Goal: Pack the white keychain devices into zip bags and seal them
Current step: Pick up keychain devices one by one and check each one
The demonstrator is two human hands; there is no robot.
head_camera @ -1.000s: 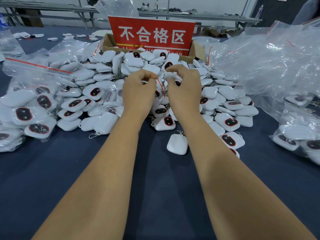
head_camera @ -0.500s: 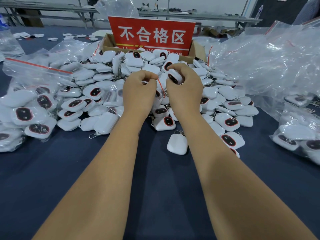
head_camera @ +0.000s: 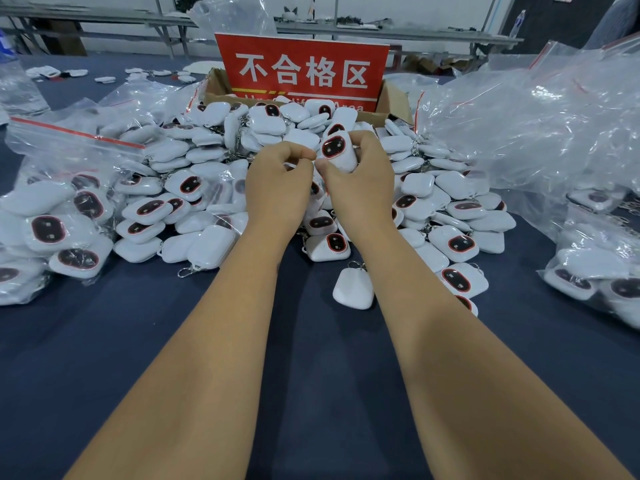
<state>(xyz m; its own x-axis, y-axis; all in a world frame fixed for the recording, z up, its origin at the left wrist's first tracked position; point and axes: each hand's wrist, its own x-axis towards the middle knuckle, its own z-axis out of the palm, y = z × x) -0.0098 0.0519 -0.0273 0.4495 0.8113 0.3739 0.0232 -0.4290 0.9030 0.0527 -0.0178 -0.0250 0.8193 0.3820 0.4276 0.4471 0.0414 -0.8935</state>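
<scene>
Centrally, pile: loose white rounded keychain devices (head_camera: pixel 349 291) heaped on the dark blue table cover (head_camera: pixel 311 375), in front of a red sign with white characters (head_camera: pixel 302 71) in a brown cardboard box (head_camera: pixel 394 98).
Bags: clear zip bags with red seal strips (head_camera: pixel 76 133) left; crumpled clear bags (head_camera: pixel 536 126) right.
Right hand (head_camera: pixel 360 188): fingers curled round one white device with a dark red-ringed oval face (head_camera: pixel 337 150), above the pile.
Left hand (head_camera: pixel 277 188): fingertips pinched together; what they pinch cannot be made out.
Hidden: the hands cover the pile's centre.
</scene>
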